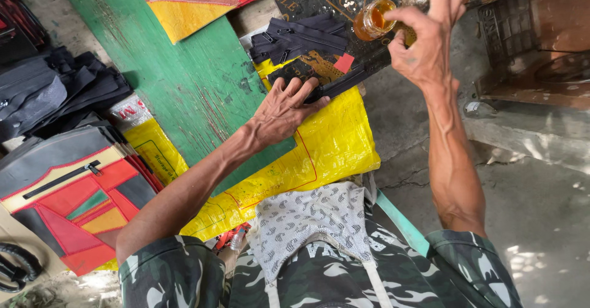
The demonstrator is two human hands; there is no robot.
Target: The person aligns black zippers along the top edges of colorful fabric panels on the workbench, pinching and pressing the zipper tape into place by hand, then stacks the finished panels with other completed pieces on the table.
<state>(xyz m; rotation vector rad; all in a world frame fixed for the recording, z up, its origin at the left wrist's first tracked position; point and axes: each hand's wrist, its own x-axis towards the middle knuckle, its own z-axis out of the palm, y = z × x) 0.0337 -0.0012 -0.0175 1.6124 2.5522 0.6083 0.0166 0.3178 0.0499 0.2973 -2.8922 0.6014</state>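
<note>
Camouflage-sleeved forearms reach up-frame: left hand (284, 108) presses flat, fingers spread, on a black zipper strip (344, 80) running diagonally toward upper right, where the right hand (424, 34) pinches at an amber jar (373, 19).

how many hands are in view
2: the left hand presses flat on a black zipper strip; the right hand is raised beside a small amber jar.

The person wore a short-sleeved camouflage shirt (344, 277) in dark green, black and white, both sinewy forearms bare below its sleeves, with a pale patterned cloth (310, 222) and light straps (375, 283) hanging at the chest.
</note>
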